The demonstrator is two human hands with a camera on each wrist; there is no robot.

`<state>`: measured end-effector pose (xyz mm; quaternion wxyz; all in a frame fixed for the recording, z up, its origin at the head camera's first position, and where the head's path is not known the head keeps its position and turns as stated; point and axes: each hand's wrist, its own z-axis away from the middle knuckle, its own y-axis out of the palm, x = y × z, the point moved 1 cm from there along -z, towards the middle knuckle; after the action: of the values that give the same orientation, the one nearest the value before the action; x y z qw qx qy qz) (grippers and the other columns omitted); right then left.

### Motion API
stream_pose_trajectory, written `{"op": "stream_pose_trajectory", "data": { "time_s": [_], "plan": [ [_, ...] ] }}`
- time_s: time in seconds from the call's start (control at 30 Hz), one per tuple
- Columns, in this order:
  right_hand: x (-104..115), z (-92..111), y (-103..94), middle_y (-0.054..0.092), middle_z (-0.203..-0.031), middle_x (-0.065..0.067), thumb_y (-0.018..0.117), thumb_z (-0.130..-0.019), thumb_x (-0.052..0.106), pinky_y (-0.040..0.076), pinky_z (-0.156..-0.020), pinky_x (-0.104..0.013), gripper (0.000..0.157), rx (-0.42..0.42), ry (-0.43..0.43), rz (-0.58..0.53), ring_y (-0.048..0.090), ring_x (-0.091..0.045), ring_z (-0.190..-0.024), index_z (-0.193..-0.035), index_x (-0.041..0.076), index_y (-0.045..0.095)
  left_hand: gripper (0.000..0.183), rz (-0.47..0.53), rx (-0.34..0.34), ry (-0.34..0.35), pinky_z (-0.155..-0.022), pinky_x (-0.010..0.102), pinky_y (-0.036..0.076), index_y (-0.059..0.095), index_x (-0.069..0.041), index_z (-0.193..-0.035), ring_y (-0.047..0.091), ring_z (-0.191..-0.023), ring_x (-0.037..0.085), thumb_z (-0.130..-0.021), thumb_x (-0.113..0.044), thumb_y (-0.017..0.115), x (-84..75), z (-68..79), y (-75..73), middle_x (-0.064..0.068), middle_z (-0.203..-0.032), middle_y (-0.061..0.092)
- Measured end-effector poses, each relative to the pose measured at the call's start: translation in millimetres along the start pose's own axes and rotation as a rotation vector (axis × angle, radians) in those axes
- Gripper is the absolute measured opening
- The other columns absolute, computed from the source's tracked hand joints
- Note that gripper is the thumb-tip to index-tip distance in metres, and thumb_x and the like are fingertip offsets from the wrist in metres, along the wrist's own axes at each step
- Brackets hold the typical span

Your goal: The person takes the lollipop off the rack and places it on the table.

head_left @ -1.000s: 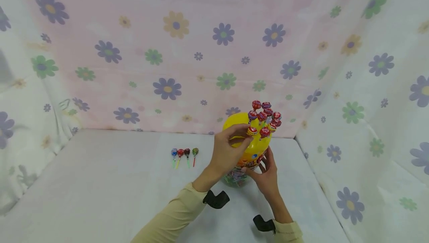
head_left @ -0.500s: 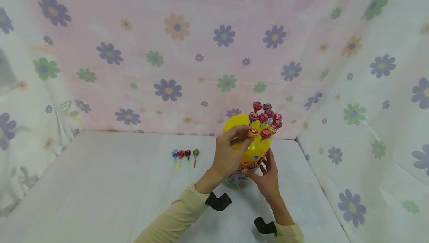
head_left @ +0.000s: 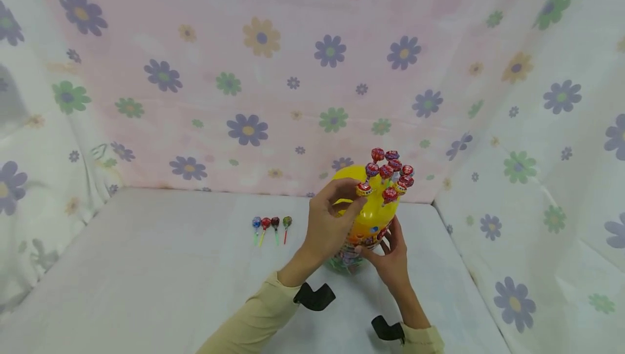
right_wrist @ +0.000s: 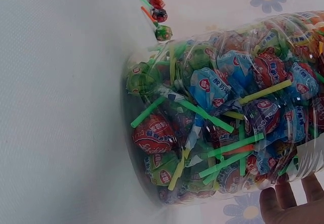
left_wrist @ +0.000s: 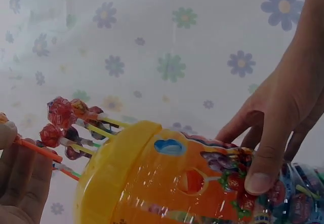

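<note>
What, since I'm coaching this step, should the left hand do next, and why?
The left hand should probably guide the held lollipop's stick into the lid. In the left wrist view, the stick's free end appears clear of the lid, other lollipops stick out of it, and the right hand grips the jar.

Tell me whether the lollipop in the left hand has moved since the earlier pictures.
Yes, slightly: judged against the four lollipops on the table, the held lollipop in the left hand has shifted leftward in the head view, toward them.
</note>
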<state>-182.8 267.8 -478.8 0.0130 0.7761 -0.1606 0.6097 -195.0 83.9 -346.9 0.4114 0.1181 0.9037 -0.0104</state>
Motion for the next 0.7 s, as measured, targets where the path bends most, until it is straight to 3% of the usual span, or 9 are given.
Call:
{"op": "stream_pose_trajectory", "data": {
  "time_s": [0.53,0.7],
  "plan": [
    [-3,0,0.8,0.037,-0.160,-0.003,0.083,-0.085,0.009,0.036,-0.117,-0.051,0.100,0.005,-0.013,0.016,0.041,-0.033,-0.144,-0.162,0.027,0.022,0.032,0.018,-0.039,-0.126,-0.078,0.031,0.063,0.064,-0.002,-0.121,0.071,-0.093,0.021,-0.091,-0.001,0.074,23.9,34.8,-39.7,0.017,-0.111,0.069],
    [-2,0,-0.1,0.037,-0.160,-0.002,0.083,-0.085,0.009,0.034,-0.119,-0.052,0.100,0.008,-0.001,0.012,0.040,-0.030,-0.144,-0.162,0.027,0.022,0.030,-0.004,-0.050,-0.202,-0.077,0.031,0.063,0.066,-0.004,-0.120,0.071,-0.092,0.018,-0.092,-0.005,0.075,33.9,45.1,-48.5,0.016,-0.109,0.071]
  ]
}}
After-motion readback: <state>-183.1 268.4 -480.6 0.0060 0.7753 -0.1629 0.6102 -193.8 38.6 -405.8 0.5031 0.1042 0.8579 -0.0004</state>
